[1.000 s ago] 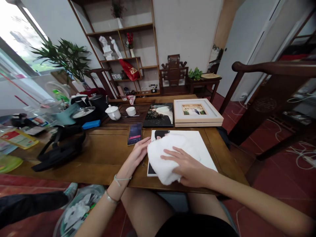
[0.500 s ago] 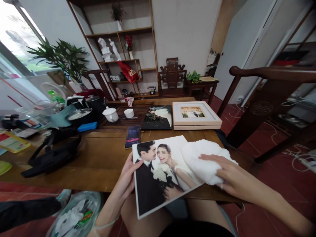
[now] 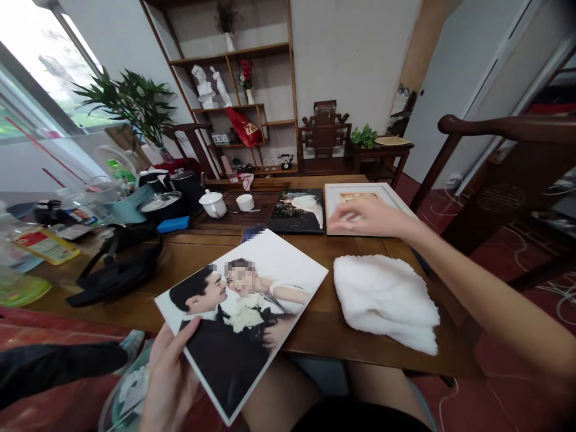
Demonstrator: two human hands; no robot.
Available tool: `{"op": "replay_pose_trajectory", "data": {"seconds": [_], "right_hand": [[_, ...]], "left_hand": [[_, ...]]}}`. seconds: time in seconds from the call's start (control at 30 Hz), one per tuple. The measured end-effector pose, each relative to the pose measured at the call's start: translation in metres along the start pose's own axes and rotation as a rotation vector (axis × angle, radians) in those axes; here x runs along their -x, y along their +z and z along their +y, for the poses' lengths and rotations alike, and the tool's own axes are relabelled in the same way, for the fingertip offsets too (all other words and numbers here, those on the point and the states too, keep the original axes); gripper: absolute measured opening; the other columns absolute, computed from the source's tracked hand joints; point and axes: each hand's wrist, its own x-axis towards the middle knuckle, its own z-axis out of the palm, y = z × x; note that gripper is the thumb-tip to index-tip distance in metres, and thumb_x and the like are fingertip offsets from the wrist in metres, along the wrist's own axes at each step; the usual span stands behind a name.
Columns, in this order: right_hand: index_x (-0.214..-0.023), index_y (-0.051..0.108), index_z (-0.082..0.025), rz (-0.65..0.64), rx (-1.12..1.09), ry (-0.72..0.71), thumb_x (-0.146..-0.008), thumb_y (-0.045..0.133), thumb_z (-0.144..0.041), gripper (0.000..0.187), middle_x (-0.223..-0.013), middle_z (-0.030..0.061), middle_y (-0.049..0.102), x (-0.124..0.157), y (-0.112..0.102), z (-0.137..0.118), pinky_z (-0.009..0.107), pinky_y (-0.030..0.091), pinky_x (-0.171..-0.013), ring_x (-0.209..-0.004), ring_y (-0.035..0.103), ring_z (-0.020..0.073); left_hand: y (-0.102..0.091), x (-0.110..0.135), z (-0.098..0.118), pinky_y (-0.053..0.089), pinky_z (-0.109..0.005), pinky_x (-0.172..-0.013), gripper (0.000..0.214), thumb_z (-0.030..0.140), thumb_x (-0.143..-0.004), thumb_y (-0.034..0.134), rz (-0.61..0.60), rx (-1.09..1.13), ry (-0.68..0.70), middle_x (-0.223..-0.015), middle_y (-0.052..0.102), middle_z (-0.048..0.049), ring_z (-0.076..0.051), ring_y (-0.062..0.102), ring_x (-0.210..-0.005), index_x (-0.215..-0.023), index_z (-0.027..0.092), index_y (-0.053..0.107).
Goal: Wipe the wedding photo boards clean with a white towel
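Left hand [image 3: 168, 384]: lower left of the frame; closed on the near corner of the photo, thumb laid on the printed face, the other fingers hidden beneath it.
Photo [image 3: 245, 306]: lower centre; a large unframed print of a couple, held tilted. Its far part lay over the worktop's near edge and its near part hung out over the person's lap. Whether it rested on the wood could not be told.
Right hand [image 3: 366, 219]: right of centre; palm down, fingers loosely spread and empty, held over the near left part of the frame. The hand was blurred, so contact could not be told.
Frame [image 3: 360, 191]: white, lying flat at the far right of the worktop, just beside the dark photo.
Dark photo [image 3: 299, 210]: centre; flat on the worktop, between the frame and the tea things.
Towel [image 3: 384, 300]: right of centre; white, crumpled, lying on the worktop near its front edge, close beside the photo and apart from both hands.
Worktop [image 3: 189, 264]: brown wood, spanning the middle of the frame.
Phone [image 3: 253, 231]: centre; mostly hidden behind the photo's far corner.
Bag [image 3: 119, 264]: left of centre; black, slumped on the worktop.
Teapot [image 3: 213, 204] and cup [image 3: 245, 202]: white, standing side by side just above centre.
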Motion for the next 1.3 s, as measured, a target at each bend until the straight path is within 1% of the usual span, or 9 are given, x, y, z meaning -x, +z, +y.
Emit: {"op": "replay_pose_trajectory", "data": {"seconds": [0.07,0.2,0.27,0.47,0.73,0.9,1.07,1.17,1.3], "right_hand": [[-0.114,0.058,-0.016,-0.125,0.290,0.019,-0.082,0.060,-0.049,0.046,-0.117,0.0142,0.062,-0.047,0.028,0.002,0.041,0.044,-0.088,-0.107,0.056,0.0314],[-0.129,0.045,-0.007,-0.219,0.406,0.055,-0.064,0.078,-0.048,0.084,-0.141,0.0278,0.037,-0.116,0.080,0.007,0.054,0.024,-0.103,-0.131,0.029,0.0438],[-0.132,0.042,-0.006,-0.273,0.440,0.086,-0.060,0.079,-0.050,0.092,-0.141,0.0299,0.036,-0.136,0.098,0.014,0.060,0.020,-0.103,-0.131,0.026,0.0467],[-0.136,0.041,-0.010,-0.422,0.460,0.073,-0.072,0.069,-0.048,0.080,-0.122,0.0244,0.058,-0.153,0.117,0.033,0.046,0.044,-0.087,-0.107,0.057,0.0377],[-0.126,0.044,0.000,-0.227,0.529,0.032,-0.080,0.053,-0.022,0.052,-0.113,0.0298,0.060,-0.143,0.130,0.017,0.047,0.047,-0.080,-0.103,0.059,0.0383],[-0.122,0.048,-0.003,-0.070,0.541,0.056,-0.080,0.041,-0.005,0.042,-0.109,0.0273,0.062,-0.145,0.113,0.007,0.042,0.047,-0.077,-0.099,0.062,0.0330],[-0.123,0.045,-0.007,0.120,0.548,0.134,-0.083,0.035,-0.005,0.041,-0.108,0.0233,0.064,-0.144,0.062,-0.003,0.043,0.046,-0.076,-0.098,0.061,0.0335],[-0.126,0.042,-0.010,0.315,0.498,0.120,-0.087,0.035,-0.011,0.040,-0.109,0.0184,0.064,-0.131,0.030,-0.009,0.043,0.045,-0.077,-0.096,0.061,0.0322],[-0.126,0.045,-0.013,0.634,0.396,-0.039,-0.091,0.035,-0.016,0.037,-0.109,0.0107,0.065,-0.093,-0.007,-0.019,0.038,0.047,-0.079,-0.094,0.063,0.0256]], "left_hand": [[0.003,-0.001,-0.005,0.061,-0.022,-0.064,0.038,0.014,-0.069,0.068,0.003,0.027,-0.019,-0.096,0.074,-0.0016,-0.020,0.072,-0.080,-0.106,0.021,0.067],[0.013,0.000,-0.016,0.060,-0.023,-0.069,0.038,0.014,-0.070,0.068,-0.006,0.097,-0.062,-0.092,0.074,-0.0037,-0.022,0.071,-0.087,-0.107,0.018,0.065],[0.020,0.001,-0.022,0.059,-0.024,-0.076,0.040,0.016,-0.070,0.069,-0.033,0.135,-0.057,-0.097,0.073,-0.0042,-0.022,0.069,-0.095,-0.110,0.018,0.064],[0.039,0.002,-0.037,0.056,-0.025,-0.084,0.039,0.020,-0.074,0.069,-0.049,0.187,-0.002,-0.108,0.070,-0.0020,-0.020,0.067,-0.099,-0.112,0.023,0.062],[0.052,-0.005,-0.050,0.052,-0.023,-0.089,0.038,0.018,-0.074,0.069,-0.038,0.222,0.022,-0.111,0.069,-0.0018,-0.017,0.064,-0.105,-0.111,0.023,0.062],[0.066,-0.015,-0.059,0.049,-0.028,-0.094,0.037,0.018,-0.073,0.071,-0.026,0.254,0.099,-0.112,0.068,-0.0037,-0.019,0.063,-0.107,-0.109,0.022,0.062],[0.091,-0.036,-0.058,0.045,-0.033,-0.099,0.046,0.016,-0.070,0.072,-0.099,0.286,0.233,-0.118,0.065,-0.0046,-0.020,0.061,-0.110,-0.113,0.022,0.057],[0.112,-0.061,-0.057,0.045,-0.035,-0.100,0.042,0.015,-0.071,0.070,-0.134,0.281,0.294,-0.118,0.064,-0.0063,-0.021,0.060,-0.112,-0.110,0.020,0.056],[0.141,-0.106,-0.060,0.041,-0.034,-0.104,0.044,0.014,-0.078,0.062,-0.178,0.195,0.395,-0.127,0.059,-0.0057,-0.019,0.055,-0.119,-0.118,0.023,0.049]]}}
